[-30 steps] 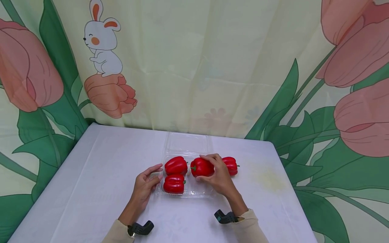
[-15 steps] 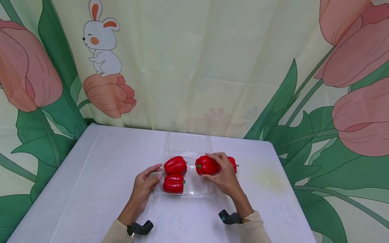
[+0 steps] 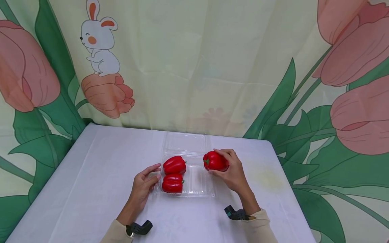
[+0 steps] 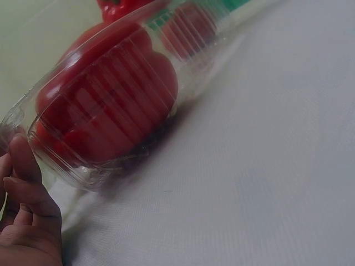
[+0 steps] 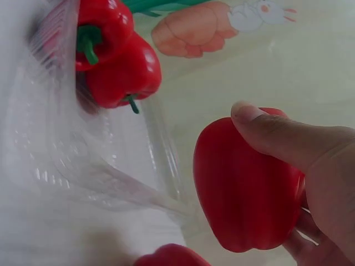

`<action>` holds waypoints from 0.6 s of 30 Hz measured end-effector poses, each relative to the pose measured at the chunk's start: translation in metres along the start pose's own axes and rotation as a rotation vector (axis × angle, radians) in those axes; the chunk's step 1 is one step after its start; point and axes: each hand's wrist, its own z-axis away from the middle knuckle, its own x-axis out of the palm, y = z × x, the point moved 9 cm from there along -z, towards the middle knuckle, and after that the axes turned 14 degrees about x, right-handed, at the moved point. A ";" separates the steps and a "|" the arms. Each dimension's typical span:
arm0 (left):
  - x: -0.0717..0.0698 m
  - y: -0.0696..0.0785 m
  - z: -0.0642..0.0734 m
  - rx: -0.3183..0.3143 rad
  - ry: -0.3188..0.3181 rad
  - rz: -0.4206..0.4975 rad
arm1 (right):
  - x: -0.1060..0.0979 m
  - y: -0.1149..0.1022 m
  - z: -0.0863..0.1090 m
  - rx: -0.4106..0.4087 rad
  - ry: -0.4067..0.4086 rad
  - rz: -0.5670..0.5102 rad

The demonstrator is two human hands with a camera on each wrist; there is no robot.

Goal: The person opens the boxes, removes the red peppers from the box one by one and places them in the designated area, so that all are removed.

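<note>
the right hand (image 3: 233,170) has its fingers clamped on a red bell pepper (image 3: 214,161), held by the right edge of the clear plastic clamshell (image 3: 200,182). the left hand (image 3: 143,184) touches the clamshell's left edge, thumb and forefinger apart. two more peppers (image 3: 172,184) line the clamshell's left side; worktop (image 3: 100,189) spreads beyond both edges.

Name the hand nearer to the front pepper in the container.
Left. The left hand is just left of the front pepper, at the container; the right hand, holding another pepper, is farther right.
</note>
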 end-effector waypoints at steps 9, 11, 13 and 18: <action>0.000 0.001 -0.001 0.005 0.002 -0.002 | -0.021 0.010 -0.006 0.023 0.040 0.012; 0.000 0.001 -0.001 0.007 0.002 -0.002 | -0.024 0.013 -0.007 0.035 0.044 0.016; 0.000 0.001 -0.001 0.008 0.003 -0.001 | -0.027 0.015 -0.009 0.044 0.051 0.024; 0.001 0.001 -0.001 0.011 -0.001 0.005 | -0.036 0.020 -0.011 0.062 0.077 0.033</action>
